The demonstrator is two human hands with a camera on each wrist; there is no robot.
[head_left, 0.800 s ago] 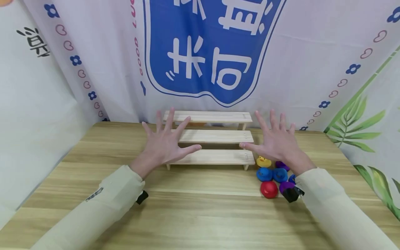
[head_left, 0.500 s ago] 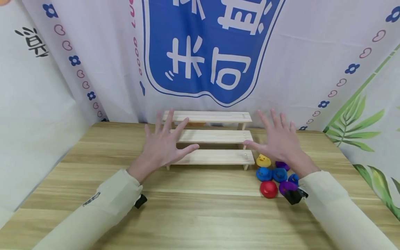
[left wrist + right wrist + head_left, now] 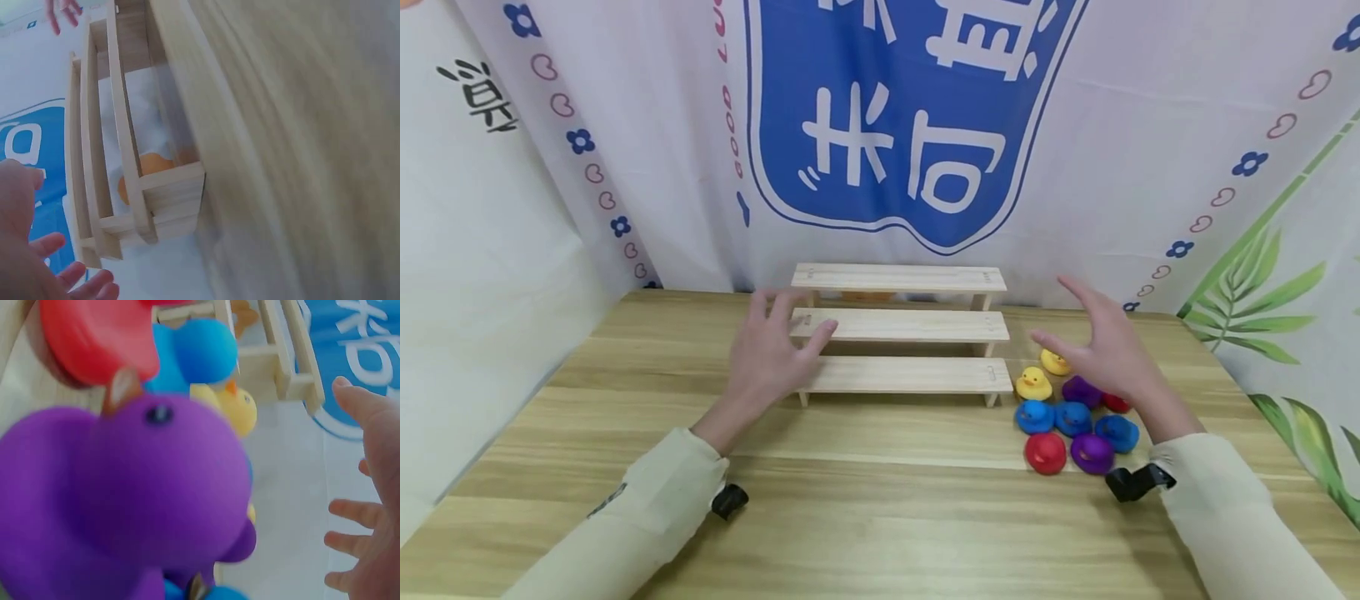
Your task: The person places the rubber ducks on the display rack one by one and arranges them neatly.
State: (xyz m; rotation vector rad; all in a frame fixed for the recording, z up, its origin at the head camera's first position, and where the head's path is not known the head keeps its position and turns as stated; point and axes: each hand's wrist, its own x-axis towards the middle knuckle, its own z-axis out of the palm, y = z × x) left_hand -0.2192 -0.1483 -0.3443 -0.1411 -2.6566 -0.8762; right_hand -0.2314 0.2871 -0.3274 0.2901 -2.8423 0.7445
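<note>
Three-tier wood rack (image 3: 902, 377) sits nr tbl's (image 3: 880, 517) back edge; ducks (image 3: 1072, 418) bunched just beside its R end. L hand (image 3: 767, 350) nr rack's L end, fingers apart, slightly bent; R hand (image 3: 1112, 350) nr ducks, thumb & fingers spread. Wide open room in front of rack.

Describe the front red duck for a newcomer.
On the table, find the wooden rack, then the toy ducks at its right. The red duck sits at their front-left corner, before a blue duck, left of a purple duck. In the head view, only this red one shows whole.
</note>
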